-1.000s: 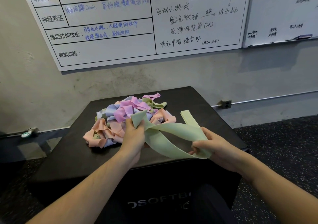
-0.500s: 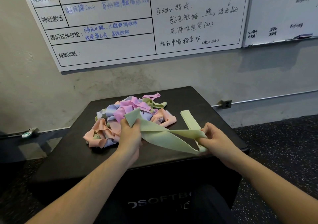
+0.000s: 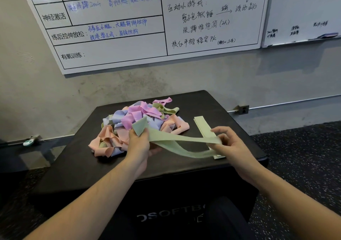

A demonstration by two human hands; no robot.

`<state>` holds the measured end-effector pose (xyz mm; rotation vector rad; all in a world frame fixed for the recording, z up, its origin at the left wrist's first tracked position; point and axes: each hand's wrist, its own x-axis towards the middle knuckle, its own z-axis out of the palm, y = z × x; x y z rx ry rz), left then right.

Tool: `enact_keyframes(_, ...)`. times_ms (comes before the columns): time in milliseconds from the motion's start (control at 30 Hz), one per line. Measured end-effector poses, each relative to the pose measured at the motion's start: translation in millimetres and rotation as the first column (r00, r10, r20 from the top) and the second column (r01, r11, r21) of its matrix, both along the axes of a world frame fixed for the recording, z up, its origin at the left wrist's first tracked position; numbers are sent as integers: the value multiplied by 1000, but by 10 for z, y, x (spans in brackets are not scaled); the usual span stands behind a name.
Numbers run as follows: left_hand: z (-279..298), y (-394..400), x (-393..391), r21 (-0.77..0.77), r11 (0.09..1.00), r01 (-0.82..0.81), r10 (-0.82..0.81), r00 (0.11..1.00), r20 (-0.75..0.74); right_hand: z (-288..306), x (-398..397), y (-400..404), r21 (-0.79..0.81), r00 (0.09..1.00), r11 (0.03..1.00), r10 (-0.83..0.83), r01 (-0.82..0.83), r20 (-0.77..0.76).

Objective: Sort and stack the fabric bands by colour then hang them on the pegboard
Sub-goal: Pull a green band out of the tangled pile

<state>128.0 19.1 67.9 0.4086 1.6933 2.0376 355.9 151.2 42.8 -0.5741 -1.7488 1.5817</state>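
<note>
Limp green band (image 3: 177,143) (flat, twisted)

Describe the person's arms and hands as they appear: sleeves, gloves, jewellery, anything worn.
Both forearms are bare all the way to the lower edge of the picture, with no sleeve showing. The left hand and the right hand wear no gloves. No watch, bracelet or strap shows on either wrist, and no ring is visible on the fingers in view. Nails look short and unpainted, as far as the picture shows.
</note>
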Motion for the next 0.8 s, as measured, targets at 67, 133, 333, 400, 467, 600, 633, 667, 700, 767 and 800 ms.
enact_keyframes(67, -20, 42, -33, 4, 1000, 7, -8, 999, 43, -27, 23, 11, 133, 994, 991, -4, -11, 112)
enact_keyframes(133, -39, 102, -60, -15, 1000, 1, 0, 998, 67, -57, 48, 46, 305, 974, 951, -17, -55, 226)
enact_keyframes(333, -48, 369, -142, -128, 992, 17, -17, 1000, -6, -233, 121, 279, 704, 856, 651, -158, -285, 493)
enact_keyframes(400, -53, 499, -128, -190, 980, 56, -63, 997, -32, -287, 144, 365, 733, 892, 652, -194, -194, 409)
enact_keyframes(467, -76, 657, -124, -219, 973, 80, -88, 996, -27, -354, 176, 466, 783, 928, 610, -211, -120, 306)
enact_keyframes(600, -182, 1042, -223, -264, 956, 125, -129, 992, 0, -466, 290, 687, 847, 962, 530, -207, -44, 180)
enact_keyframes(633, -202, 1132, -239, -273, 952, 139, -143, 990, 8, -492, 323, 743, 881, 961, 470, -222, -42, 165)
enact_keyframes(667, -228, 1227, -274, -288, 946, 146, -150, 989, 8, -514, 357, 799, 919, 958, 392, -240, -53, 158)
enact_keyframes(700, -246, 1329, -303, -300, 942, 148, -151, 988, 15, -533, 391, 856, 946, 954, 317, -253, -74, 160)
enact_keyframes(767, -273, 1551, -358, -303, 939, 164, -156, 986, 50, -597, 439, 967, 959, 947, 247, -251, -135, 199)
enact_keyframes(800, -290, 1671, -378, -294, 939, 177, -161, 984, 76, -626, 452, 1010, 957, 945, 247, -247, -151, 213)
